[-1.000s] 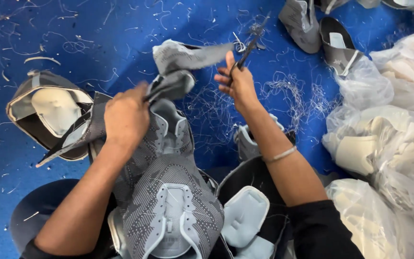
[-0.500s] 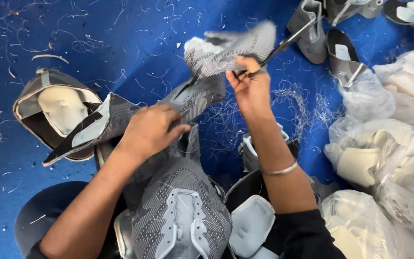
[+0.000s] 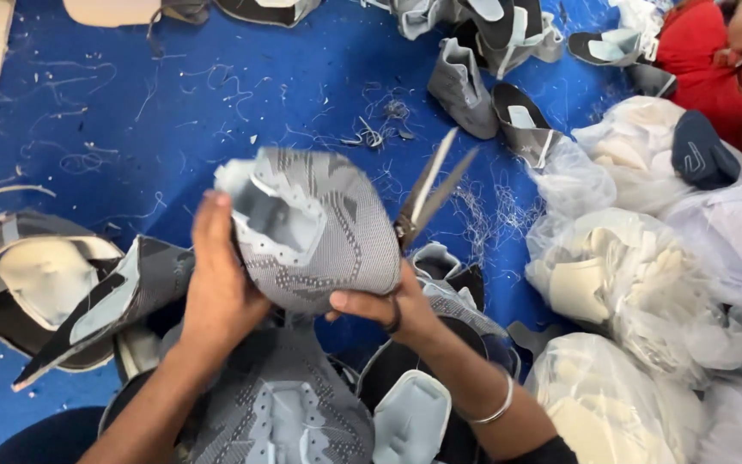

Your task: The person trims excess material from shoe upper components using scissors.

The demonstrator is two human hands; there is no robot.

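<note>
A grey knitted shoe upper (image 3: 315,228) with a pale lining is held up between both hands over the blue floor. My left hand (image 3: 221,283) grips its left edge, thumb on the lining. My right hand (image 3: 388,309) supports its lower right side while also holding a pair of scissors (image 3: 427,193), whose blades point up and to the right, slightly apart. More grey uppers (image 3: 281,404) lie stacked in my lap below the hands.
A flattened grey upper (image 3: 36,283) lies at left. Clear plastic bags of pale shoe parts (image 3: 637,283) pile at right. More uppers (image 3: 474,77) sit at the top, next to a person in red (image 3: 697,51). Thread scraps litter the blue floor (image 3: 130,129).
The grey upper has been turned and lifted so its knitted side faces me. The scissors have swung from the piece's edge to pointing up-right. My view has shifted upward.
</note>
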